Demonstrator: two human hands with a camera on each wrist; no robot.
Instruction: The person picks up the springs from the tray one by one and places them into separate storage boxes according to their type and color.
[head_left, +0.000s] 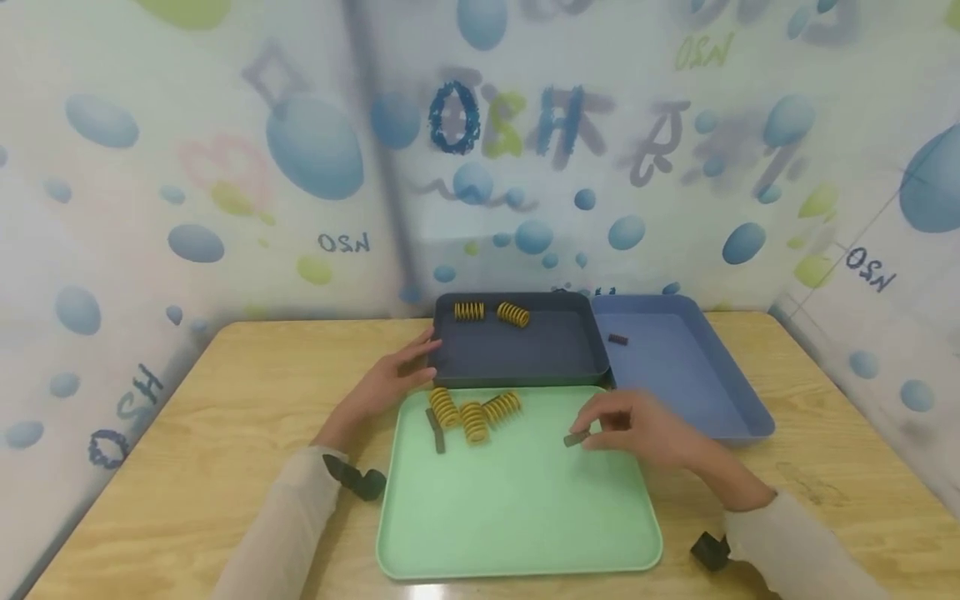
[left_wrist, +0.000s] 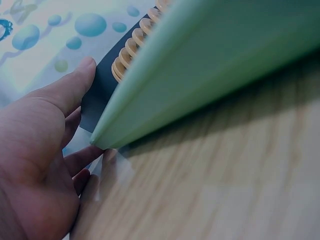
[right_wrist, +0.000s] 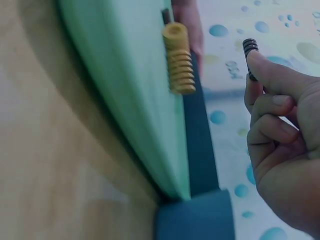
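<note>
My right hand (head_left: 637, 429) pinches a small black spring (head_left: 576, 438) between thumb and index finger above the right half of the green tray (head_left: 525, 525). The right wrist view shows its coils (right_wrist: 250, 46) clearly. At the dark tray's (head_left: 547, 358) left edge, my left hand (head_left: 386, 379) touches the side with its fingers extended. Three yellow springs (head_left: 475, 422) lie near the green tray's back left. Beside them is a thin dark piece (head_left: 436, 432), bent in the middle, its kind unclear. Two more yellow springs (head_left: 513, 314) lie in the dark tray.
A blue tray (head_left: 675, 358) stands at the back right, touching the dark tray, with one small dark spring (head_left: 618, 339) inside. All three trays rest on a wooden table (head_left: 247, 417). A patterned curtain (head_left: 300, 208) hangs behind the table.
</note>
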